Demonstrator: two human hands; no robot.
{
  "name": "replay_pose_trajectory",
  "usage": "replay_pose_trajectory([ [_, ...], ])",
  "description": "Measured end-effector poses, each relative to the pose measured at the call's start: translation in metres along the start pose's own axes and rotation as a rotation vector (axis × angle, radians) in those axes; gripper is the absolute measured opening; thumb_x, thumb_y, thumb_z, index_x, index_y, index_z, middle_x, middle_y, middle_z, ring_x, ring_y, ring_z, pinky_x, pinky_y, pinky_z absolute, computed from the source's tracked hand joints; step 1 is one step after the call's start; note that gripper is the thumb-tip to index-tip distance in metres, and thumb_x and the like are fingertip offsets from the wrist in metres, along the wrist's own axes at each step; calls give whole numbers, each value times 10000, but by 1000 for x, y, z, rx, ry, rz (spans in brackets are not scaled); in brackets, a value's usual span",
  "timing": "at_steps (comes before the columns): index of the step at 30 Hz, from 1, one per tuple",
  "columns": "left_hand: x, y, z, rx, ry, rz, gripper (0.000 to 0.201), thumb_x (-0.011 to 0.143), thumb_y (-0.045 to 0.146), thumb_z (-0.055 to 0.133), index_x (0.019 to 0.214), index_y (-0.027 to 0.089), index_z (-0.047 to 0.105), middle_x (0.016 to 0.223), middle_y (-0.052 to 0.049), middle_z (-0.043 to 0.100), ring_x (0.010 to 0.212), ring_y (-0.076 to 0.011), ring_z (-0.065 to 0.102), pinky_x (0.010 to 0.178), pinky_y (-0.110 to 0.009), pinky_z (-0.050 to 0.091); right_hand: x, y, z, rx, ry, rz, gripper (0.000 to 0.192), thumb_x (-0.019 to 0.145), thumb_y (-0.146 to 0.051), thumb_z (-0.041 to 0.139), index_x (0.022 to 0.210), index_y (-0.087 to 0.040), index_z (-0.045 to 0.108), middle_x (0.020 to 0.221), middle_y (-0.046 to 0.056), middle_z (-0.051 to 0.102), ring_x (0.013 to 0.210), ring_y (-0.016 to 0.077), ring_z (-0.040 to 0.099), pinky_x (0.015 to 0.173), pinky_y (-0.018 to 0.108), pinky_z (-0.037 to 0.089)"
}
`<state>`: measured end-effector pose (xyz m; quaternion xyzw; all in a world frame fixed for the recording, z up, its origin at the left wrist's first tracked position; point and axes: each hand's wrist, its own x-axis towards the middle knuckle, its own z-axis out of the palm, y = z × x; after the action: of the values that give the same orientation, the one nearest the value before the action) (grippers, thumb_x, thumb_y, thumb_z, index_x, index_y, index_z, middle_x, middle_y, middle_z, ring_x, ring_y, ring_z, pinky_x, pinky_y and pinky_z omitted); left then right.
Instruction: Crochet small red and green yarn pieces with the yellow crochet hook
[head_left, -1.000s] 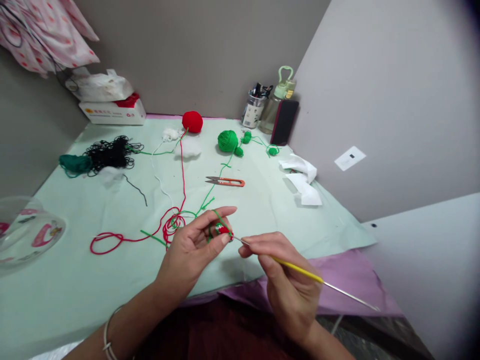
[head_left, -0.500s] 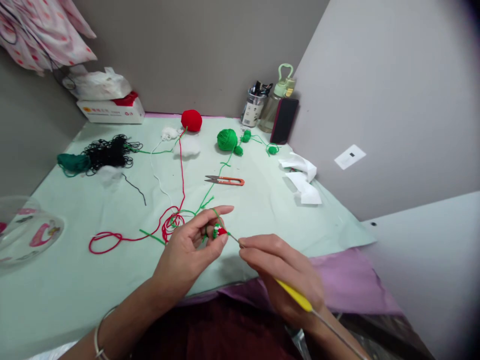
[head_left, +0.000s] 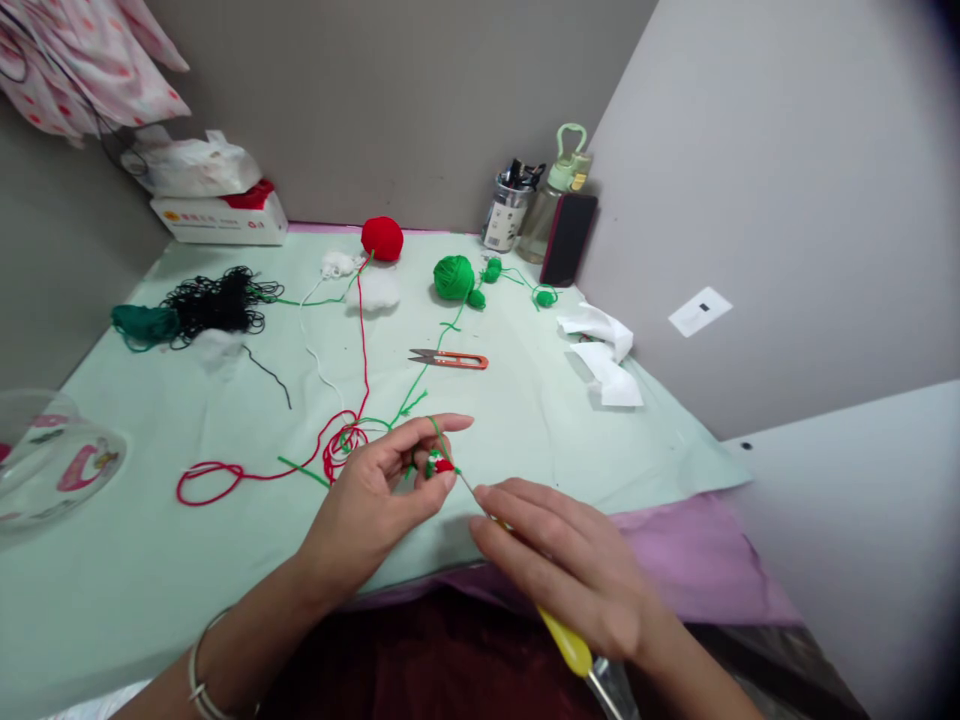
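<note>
Head view: left hand (head_left: 381, 487) pinches red-and-green crochetwork (head_left: 441, 465), likely steadying it against the crochet hook (head_left: 568, 642) the half-curled right hand (head_left: 566, 550) grips.

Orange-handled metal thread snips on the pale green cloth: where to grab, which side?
Probably hold the snips by the rounded orange handle, coming from the right: that end is blunt, while the pointed metal blades face left, green yarn crossing near their base.

We pinch a red-and-green yarn piece (head_left: 442, 466) in our left hand (head_left: 379, 490) and hold a yellow-handled hook (head_left: 566, 645) to its edge in our right hand (head_left: 574, 565), orange snips (head_left: 436, 363) beyond on the tabletop (head_left: 517, 410).
</note>
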<state>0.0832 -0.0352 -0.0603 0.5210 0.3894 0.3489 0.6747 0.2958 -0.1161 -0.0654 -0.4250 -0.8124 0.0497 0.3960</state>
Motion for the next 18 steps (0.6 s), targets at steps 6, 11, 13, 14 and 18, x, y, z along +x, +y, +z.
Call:
replay_pose_trajectory([
  [6,2,-2,3,-65,-28,-36,434,861,256,825,1288,305,766,914,14,645,857,-143,570,839,-270,470,5,-4,-7,-88,2,-162,346,1052,-166,512,1326,-197,722,1180,131,803,1096,238,770,892,341,686],
  [11,3,-6,8,-169,-25,-36,439,860,243,830,1290,289,757,916,16,653,846,-127,593,814,-241,485,2,-4,-1,-117,15,-156,354,1052,-173,512,1333,-233,717,1190,123,797,1093,249,772,891,371,688],
  [13,3,-7,11,-172,1,-15,418,871,209,801,1280,285,756,928,19,641,835,-113,589,804,-223,486,3,-5,-1,-127,21,-160,359,1063,-160,474,1325,-208,715,1170,130,797,1092,241,772,896,364,684],
  [14,2,-7,13,-165,14,-7,415,874,193,786,1278,283,754,935,20,633,831,-108,586,795,-214,487,3,-6,-1,-124,19,-161,360,1068,-153,458,1319,-189,714,1164,138,795,1095,237,770,897,356,681],
  [18,1,-6,17,-111,47,-6,459,848,159,758,1297,250,734,932,19,610,832,-106,582,775,-196,492,3,-12,-5,-78,-49,-69,334,1062,-113,469,1293,-132,711,1204,168,770,1147,226,747,934,326,658],
])
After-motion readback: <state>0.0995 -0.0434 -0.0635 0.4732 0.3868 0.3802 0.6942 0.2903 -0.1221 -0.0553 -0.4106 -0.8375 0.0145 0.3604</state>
